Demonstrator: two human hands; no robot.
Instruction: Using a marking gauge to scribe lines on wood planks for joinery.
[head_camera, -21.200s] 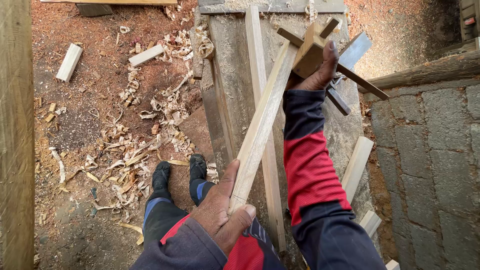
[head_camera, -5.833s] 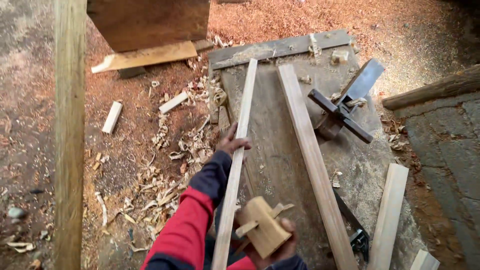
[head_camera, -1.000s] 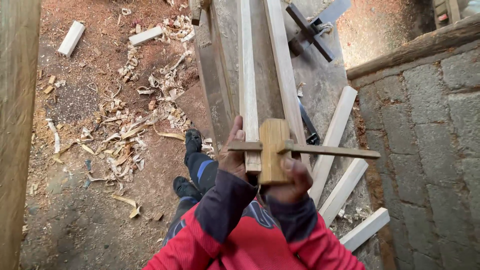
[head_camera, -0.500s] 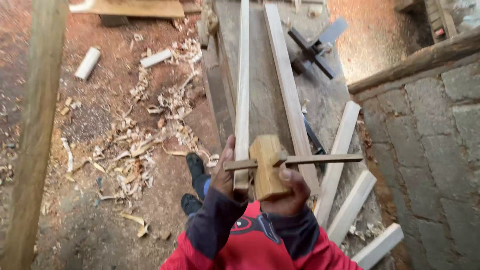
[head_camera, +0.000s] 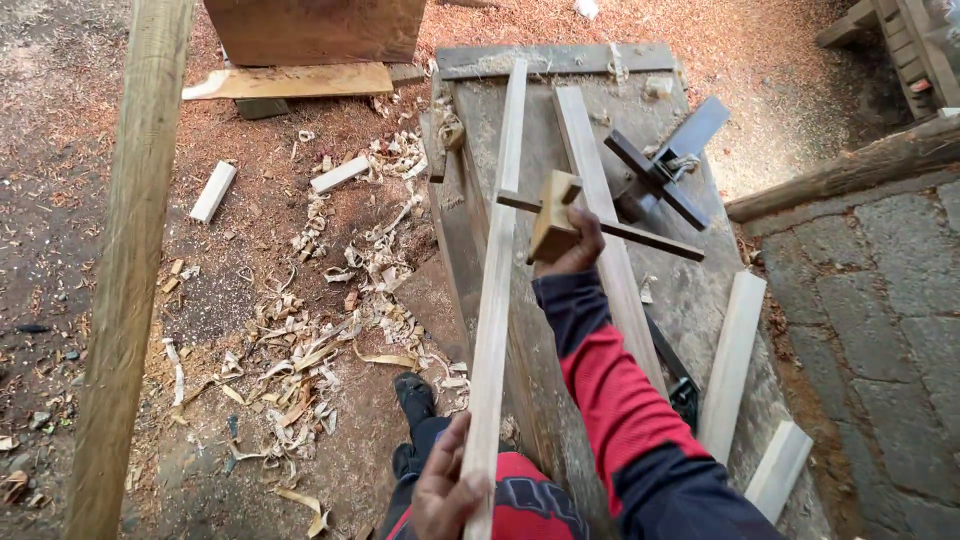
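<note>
- The slat (head_camera: 493, 300) is the main thing here: long and pale, running along the left edge of the counter (head_camera: 690, 300), far end up near the top board, near end down at my lap.
- My left hand (head_camera: 440, 492) has its grip wrapped round the near end of the slat, fingers curled shut on it.
- My right hand (head_camera: 572, 245) is out at arm's length, grip pinched on the wooden block of a gauge (head_camera: 556, 215). The block sits right against the slat, its thin dark bar sticking out to the right.
- To do this well, I'd say keep the block pressed flat against the slat edge and the left hand firm so nothing wobbles. Go steady and light, not forced.
- Second slat (head_camera: 600, 220) lies parallel just beside it, and a plane (head_camera: 665, 175) rests past that.
- Shavings (head_camera: 320, 340) all over the ground on the left, plus a thick post (head_camera: 130, 270).
</note>
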